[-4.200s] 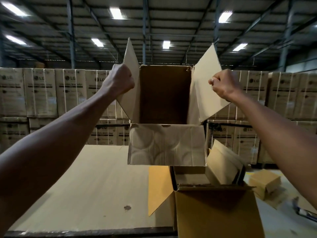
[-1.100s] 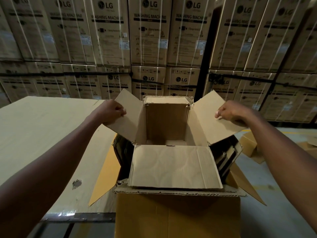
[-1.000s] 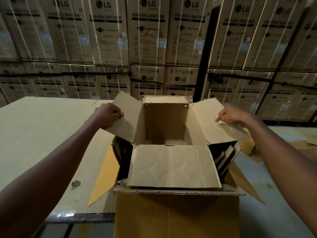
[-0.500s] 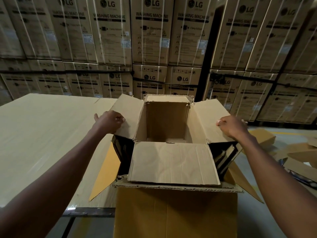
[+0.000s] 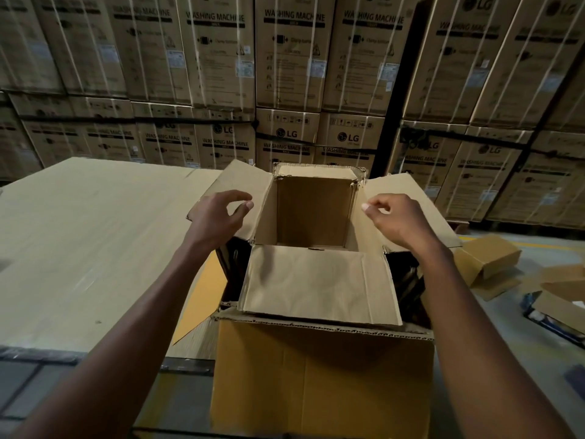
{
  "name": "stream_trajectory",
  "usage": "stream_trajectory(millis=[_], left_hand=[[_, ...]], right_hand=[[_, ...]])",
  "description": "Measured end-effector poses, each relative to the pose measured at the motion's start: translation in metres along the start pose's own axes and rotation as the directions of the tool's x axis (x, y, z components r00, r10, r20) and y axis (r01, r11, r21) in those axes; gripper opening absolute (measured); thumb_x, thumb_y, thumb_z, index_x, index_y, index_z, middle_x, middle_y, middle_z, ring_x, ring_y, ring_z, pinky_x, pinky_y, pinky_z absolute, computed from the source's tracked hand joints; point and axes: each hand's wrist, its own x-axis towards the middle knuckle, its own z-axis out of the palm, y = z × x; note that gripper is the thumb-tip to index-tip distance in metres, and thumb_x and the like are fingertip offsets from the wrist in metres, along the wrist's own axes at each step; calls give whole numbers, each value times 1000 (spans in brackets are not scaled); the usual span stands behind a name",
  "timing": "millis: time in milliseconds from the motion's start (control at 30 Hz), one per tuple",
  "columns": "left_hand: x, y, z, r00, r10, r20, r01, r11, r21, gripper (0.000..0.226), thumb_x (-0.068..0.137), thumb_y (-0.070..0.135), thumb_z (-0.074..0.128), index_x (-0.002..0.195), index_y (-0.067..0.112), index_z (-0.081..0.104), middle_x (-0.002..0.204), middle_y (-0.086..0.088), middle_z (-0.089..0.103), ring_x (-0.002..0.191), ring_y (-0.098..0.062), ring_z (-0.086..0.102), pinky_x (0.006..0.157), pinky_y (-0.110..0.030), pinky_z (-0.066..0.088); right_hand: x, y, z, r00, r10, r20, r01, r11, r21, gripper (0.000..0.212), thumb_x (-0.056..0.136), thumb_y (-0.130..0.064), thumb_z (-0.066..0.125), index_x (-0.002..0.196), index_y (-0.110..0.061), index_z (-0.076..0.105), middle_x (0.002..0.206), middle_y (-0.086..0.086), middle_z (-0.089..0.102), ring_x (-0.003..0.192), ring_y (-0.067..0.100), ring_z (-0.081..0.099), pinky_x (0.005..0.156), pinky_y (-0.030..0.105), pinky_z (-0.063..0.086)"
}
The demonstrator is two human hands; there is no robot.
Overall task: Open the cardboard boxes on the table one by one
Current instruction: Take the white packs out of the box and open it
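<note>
Two hands: left hand (image 5: 218, 217) and right hand (image 5: 395, 221) hover over side flaps, fingers loosely curled, holding nothing.
Open box (image 5: 311, 213): plain brown, four flaps spread, sitting inside larger carton (image 5: 319, 375).
Position: beside table (image 5: 88, 236) edge.
Room: bare tabletop left; floor (image 5: 493, 359) right.

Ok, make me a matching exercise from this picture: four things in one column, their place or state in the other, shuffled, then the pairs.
Things:
1. small box
2. big box
3. left hand
4. flat cardboard sheet

Places or states:
A. lies on the table, left of the boxes
B. open on top, inside empty
C. above a side flap, fingers loosely curled, holding nothing
D. holds the smaller one, nearest the camera

Pairs: 1-B, 2-D, 3-C, 4-A
</note>
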Motion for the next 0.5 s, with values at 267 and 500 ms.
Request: stream_trajectory(millis=[267,500], left_hand=[[-83,3,-29,976,-77,-204,29,974,-225,22,99,28,65,118,23,76,120,14,72,116,2,61,91,0,36],[-170,-68,-71,895,-366,-257,241,879,-412,20,101,29,64,118,28,74,121,6,74,118,-12,67,92,-33,59]], right_hand=[[-51,-82,64,969,-231,91,199,941,275,19,100,-40,65,112,-32,77,105,-18,72,99,-3,64,77,19,52],[-110,-153,148,900,-370,230,202,822,532,23,102,-35,65,117,-23,77,108,-11,76,105,3,68,84,21,58]])
